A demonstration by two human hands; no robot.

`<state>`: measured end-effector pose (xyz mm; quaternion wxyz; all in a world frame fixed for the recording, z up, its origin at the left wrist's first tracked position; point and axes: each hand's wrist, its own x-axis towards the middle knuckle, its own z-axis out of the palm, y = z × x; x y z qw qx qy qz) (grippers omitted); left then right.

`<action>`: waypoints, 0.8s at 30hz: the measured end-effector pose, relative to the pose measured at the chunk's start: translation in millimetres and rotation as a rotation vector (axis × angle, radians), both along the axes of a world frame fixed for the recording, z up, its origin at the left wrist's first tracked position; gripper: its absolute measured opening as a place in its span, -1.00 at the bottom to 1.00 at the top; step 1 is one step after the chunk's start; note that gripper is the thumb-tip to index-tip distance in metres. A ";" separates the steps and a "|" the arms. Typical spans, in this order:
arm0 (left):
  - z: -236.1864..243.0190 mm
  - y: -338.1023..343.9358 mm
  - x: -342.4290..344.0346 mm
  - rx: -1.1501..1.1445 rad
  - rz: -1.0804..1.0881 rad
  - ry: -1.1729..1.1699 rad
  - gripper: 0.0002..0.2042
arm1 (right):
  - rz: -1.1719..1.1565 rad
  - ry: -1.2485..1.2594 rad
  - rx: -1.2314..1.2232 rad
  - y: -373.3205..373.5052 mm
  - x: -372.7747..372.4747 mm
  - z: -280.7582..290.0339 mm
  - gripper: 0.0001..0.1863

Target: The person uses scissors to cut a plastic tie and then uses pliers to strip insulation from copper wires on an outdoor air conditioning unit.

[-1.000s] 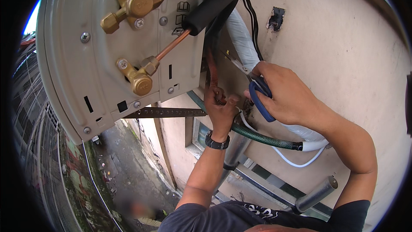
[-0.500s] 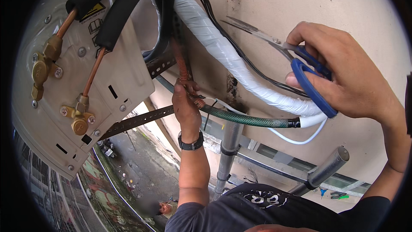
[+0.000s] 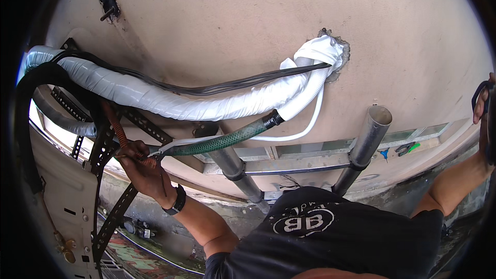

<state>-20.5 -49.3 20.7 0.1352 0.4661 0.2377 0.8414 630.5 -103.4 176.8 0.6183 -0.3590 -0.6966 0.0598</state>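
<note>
My left hand is closed around an orange corrugated hose beside the bracket, where it meets a green braided hose. A thin dark strip hangs down past my fingers. The green hose joins a white corrugated hose through a band of black tape. At the far right edge, my right hand is partly cut off. Its fingers are closed in the handle of the blue-handled scissors; their blades are out of sight.
A white-wrapped pipe bundle and black cables run along the wall to a hole. Black perforated brackets support the outdoor unit at left. Metal scaffold tubes stand below. Tools with green handles lie on a ledge.
The view has swung right, showing the wall hole. My right hand has moved out to the far right with the scissors. My left hand still grips the orange hose.
</note>
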 end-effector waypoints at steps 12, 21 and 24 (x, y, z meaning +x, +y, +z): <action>-46.7 -4.9 27.2 -0.110 0.805 0.142 -0.33 | -0.150 -0.384 -0.212 19.5 2.8 -66.1 -0.06; -71.3 3.4 66.7 -0.061 0.778 0.412 -0.75 | 0.182 -1.026 0.161 53.7 -187.6 20.2 -0.36; -58.4 17.0 69.2 0.073 0.757 0.373 -0.82 | 0.239 -1.263 0.214 50.1 -231.5 35.2 -0.38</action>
